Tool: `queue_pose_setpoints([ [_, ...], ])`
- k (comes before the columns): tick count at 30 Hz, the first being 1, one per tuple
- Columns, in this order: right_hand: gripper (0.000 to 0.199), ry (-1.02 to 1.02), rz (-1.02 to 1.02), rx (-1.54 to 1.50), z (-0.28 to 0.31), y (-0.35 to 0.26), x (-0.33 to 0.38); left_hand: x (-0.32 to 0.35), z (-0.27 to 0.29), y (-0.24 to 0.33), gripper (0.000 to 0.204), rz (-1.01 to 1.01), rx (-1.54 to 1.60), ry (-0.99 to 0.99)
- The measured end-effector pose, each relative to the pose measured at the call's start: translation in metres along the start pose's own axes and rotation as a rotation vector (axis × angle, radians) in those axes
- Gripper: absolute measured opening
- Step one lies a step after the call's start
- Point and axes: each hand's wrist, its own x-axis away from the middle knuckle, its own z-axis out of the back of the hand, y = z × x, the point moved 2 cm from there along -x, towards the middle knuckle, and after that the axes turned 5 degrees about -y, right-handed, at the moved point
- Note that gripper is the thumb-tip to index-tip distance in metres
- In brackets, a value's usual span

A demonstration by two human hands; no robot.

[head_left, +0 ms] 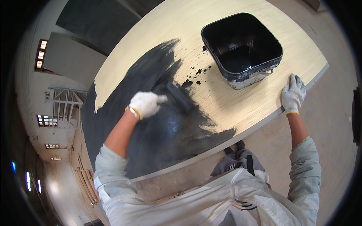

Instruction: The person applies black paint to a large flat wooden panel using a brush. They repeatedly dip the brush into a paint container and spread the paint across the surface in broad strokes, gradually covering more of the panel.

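From where I stand, the person's two gloved hands are well apart over a pale board [162,30]. The left hand [145,104] is curled in a fist beside a wide dark brush [180,98], closed, as it looks, round the handle, though the glove covers most of that part and the brush itself is smeared by blur. The brush lies at the border of a broad coat of black paint [143,147], its far end close to the bare wood. The paint takes up the left and near side of the board, ragged along its border, with a shine near the middle. The right hand [294,94] lies flat at the board's near edge, fingers stretched forward and gripping nothing — its fingertips are stained dark. Between the hands, farther from the body, a square tub [249,80] stands upright on the bare wood, black inside, with glossy dark liquid [237,60] at the bottom and smears down its pale wall. Dark drops [187,83] dot the wood between tub and brush. Off to the left I see a grey panel [71,56], a metal rack [68,102] and, lower down, some poles [86,184].
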Motion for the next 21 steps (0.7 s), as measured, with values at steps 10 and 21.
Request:
queue_pose_setpoints([
  [10,0.051,-0.037,-0.027,0.032,0.006,-0.007,-0.001,0.002,0.013,0.002,0.048,-0.042,-0.115,-0.031],
  [21,0.05,-0.012,-0.044,0.025,0.007,-0.001,0.0,-0.008,0.034,0.016,0.05,-0.063,-0.22,-0.041],
])
